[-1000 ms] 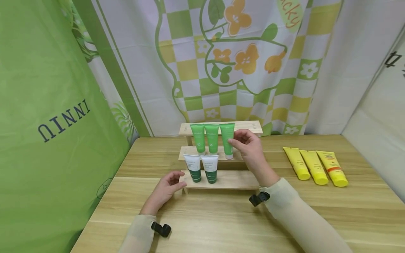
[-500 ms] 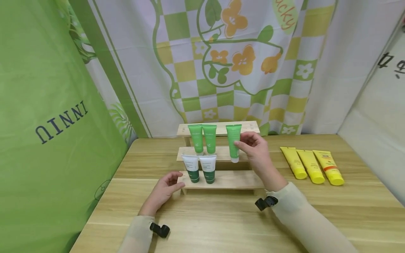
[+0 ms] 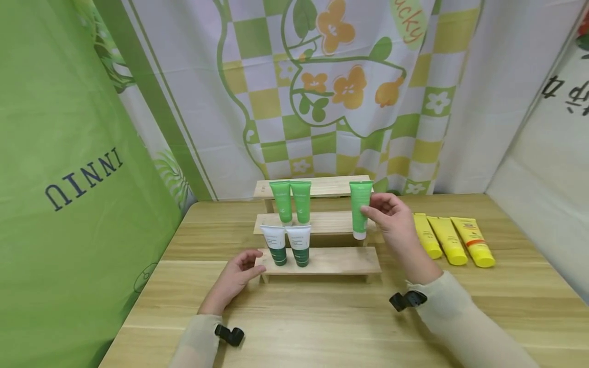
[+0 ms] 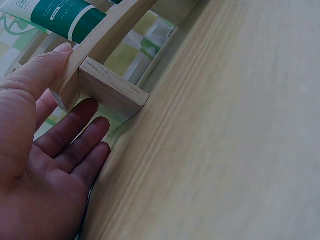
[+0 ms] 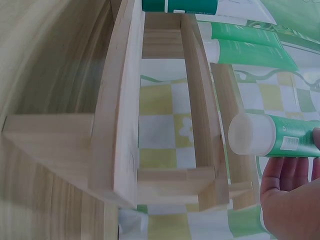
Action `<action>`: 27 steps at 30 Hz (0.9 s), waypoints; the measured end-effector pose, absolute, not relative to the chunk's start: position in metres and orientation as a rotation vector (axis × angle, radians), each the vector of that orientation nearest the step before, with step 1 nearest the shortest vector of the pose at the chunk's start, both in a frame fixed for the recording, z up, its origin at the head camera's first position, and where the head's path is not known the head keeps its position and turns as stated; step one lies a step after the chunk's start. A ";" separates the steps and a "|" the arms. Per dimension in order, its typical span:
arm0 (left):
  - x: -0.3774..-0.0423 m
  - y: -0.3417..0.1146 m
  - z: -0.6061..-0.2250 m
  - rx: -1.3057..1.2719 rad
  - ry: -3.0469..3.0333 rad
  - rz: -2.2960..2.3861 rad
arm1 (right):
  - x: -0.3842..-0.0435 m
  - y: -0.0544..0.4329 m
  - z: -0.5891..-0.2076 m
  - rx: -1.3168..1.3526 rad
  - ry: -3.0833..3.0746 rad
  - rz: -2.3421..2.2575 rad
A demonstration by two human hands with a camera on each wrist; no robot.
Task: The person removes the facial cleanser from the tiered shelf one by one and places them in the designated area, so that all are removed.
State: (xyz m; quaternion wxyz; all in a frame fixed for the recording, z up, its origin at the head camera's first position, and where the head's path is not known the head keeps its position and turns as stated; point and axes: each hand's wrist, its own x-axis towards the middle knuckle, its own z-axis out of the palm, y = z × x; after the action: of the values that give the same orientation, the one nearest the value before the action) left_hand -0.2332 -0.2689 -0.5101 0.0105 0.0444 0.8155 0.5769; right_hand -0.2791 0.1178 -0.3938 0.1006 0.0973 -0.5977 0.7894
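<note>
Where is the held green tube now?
In the head view, the green tube is right of centre in the right hand, lined up with the right end of the rack and left of the yellow tubes.

The person's left sleeve [image 3: 195, 341] is plain, long and cream-coloured, and the right sleeve [image 3: 478, 324] matches. A small black left wrist camera [image 3: 230, 335] and a similar right wrist camera [image 3: 408, 300] sit at the cuffs [image 3: 434, 287].

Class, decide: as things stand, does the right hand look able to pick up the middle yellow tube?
Probably not: the right hand pinches a green tube, so it looks occupied, though nothing seems to block the middle yellow tube.
</note>
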 end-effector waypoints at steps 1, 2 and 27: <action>-0.233 -0.269 -0.510 0.140 2.544 1.802 | -0.278 0.120 -0.394 0.286 -1.754 2.338; -0.233 -0.270 -0.510 0.137 2.541 1.804 | -0.277 0.122 -0.394 0.287 -1.749 2.340; -0.225 -0.260 -0.496 0.096 2.576 1.758 | -0.251 0.181 -0.421 0.138 -1.844 2.244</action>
State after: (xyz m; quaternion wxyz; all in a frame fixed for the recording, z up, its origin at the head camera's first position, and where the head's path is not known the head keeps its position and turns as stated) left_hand -0.2247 -0.2599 -0.4956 0.0106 0.0308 0.8256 0.5633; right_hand -0.2514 0.1807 -0.4209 0.1169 0.0472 -0.6298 0.7664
